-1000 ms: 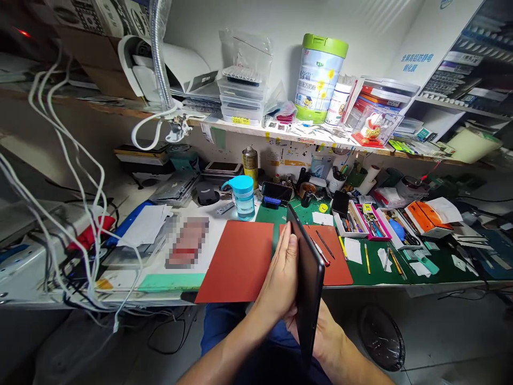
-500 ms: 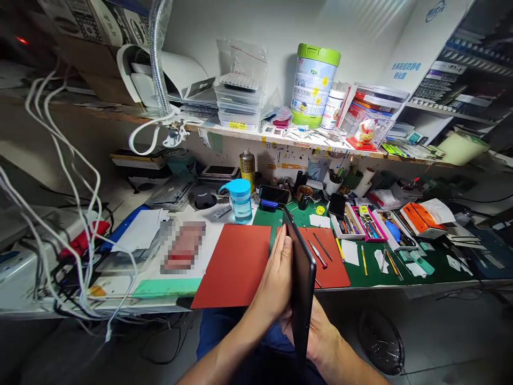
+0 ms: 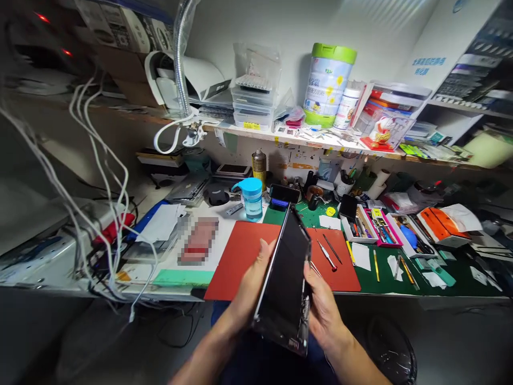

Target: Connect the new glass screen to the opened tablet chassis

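Observation:
A black tablet with a dark glass face is held between both hands, above my lap in front of the bench. My left hand grips its left long edge, thumb over the rim near the top. My right hand holds the right edge lower down, fingers closed against the side. The screen now faces up toward me and tilts a little to the left. Behind it lie two red mats on the bench, with a screwdriver and thin metal tools on the right mat.
A blue-lidded cup stands behind the mats. Tool trays, tweezers and paper scraps cover the green mat at right. White cables hang at left. A shelf above carries a green-lidded tin and plastic boxes.
The tablet has turned from edge-on and upright to screen facing me. My left hand shifted from flat against its face to gripping its left edge; my right hand came round to the right edge.

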